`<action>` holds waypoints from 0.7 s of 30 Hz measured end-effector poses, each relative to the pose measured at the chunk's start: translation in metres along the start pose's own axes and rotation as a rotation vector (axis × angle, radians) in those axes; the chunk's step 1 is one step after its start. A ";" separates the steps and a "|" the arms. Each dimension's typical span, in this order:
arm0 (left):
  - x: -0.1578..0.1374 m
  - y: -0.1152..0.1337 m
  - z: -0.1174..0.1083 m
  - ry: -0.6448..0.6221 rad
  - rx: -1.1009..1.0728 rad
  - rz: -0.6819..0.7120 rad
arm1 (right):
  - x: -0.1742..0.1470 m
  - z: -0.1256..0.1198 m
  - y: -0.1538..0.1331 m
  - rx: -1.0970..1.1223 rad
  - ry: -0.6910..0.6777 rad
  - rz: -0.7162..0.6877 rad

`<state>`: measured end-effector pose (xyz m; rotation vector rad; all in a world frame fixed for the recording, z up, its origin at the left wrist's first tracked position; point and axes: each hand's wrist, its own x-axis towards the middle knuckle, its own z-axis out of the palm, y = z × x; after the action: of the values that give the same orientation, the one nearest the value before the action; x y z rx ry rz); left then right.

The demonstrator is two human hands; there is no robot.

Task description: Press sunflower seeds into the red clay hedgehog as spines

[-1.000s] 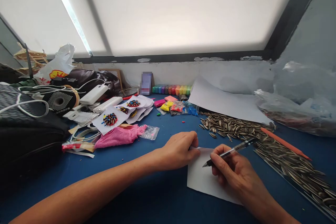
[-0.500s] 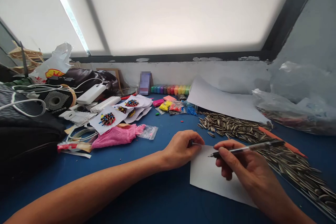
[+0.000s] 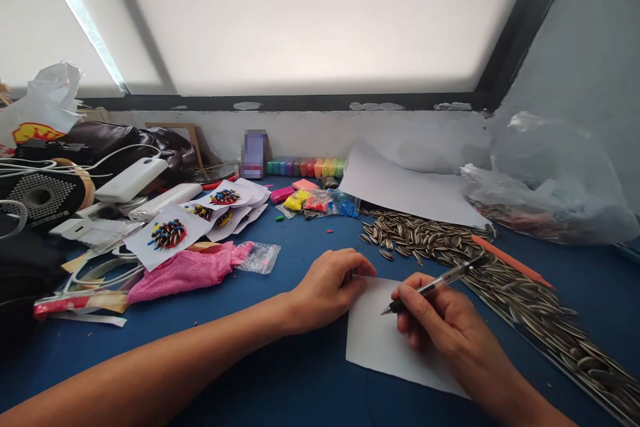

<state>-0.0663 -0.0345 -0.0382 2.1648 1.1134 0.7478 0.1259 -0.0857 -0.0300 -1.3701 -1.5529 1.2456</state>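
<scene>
A blank white sheet of paper lies on the blue table in front of me. At its upper left corner is my left hand, its fingers curled and thumb pressed down, holding the paper. My right hand is closed around a clear-barrelled pen with a black grip. The pen slants, its tip pointing down and left over the upper middle of the sheet. Whether the tip touches the paper I cannot tell. The right hand covers the sheet's right part.
Striped sunflower seeds spread along the right, with an orange stick-like tool on them. Paper cards with seeds on coloured clay, a pink cloth and cables crowd the left. Clay packets and a larger white sheet lie behind.
My right hand has lowered, and the pen now stands steeper, its tip lower over the sheet. The camera view has turned slightly right. My left hand keeps its place on the paper.
</scene>
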 end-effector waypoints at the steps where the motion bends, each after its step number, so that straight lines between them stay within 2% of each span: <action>1: 0.000 0.000 0.000 0.004 -0.010 -0.002 | 0.000 0.000 0.000 0.003 0.002 0.003; 9: -0.003 0.000 0.001 0.022 -0.027 -0.002 | -0.003 -0.001 -0.005 0.070 0.022 -0.001; 12: -0.003 0.000 0.002 0.030 -0.041 0.001 | -0.004 0.000 -0.007 0.048 0.015 -0.022; 21: -0.003 -0.001 0.001 0.028 -0.035 -0.007 | -0.003 0.002 -0.001 -0.041 -0.014 0.027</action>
<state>-0.0676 -0.0372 -0.0405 2.1263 1.1135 0.7916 0.1242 -0.0893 -0.0296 -1.4151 -1.5821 1.2485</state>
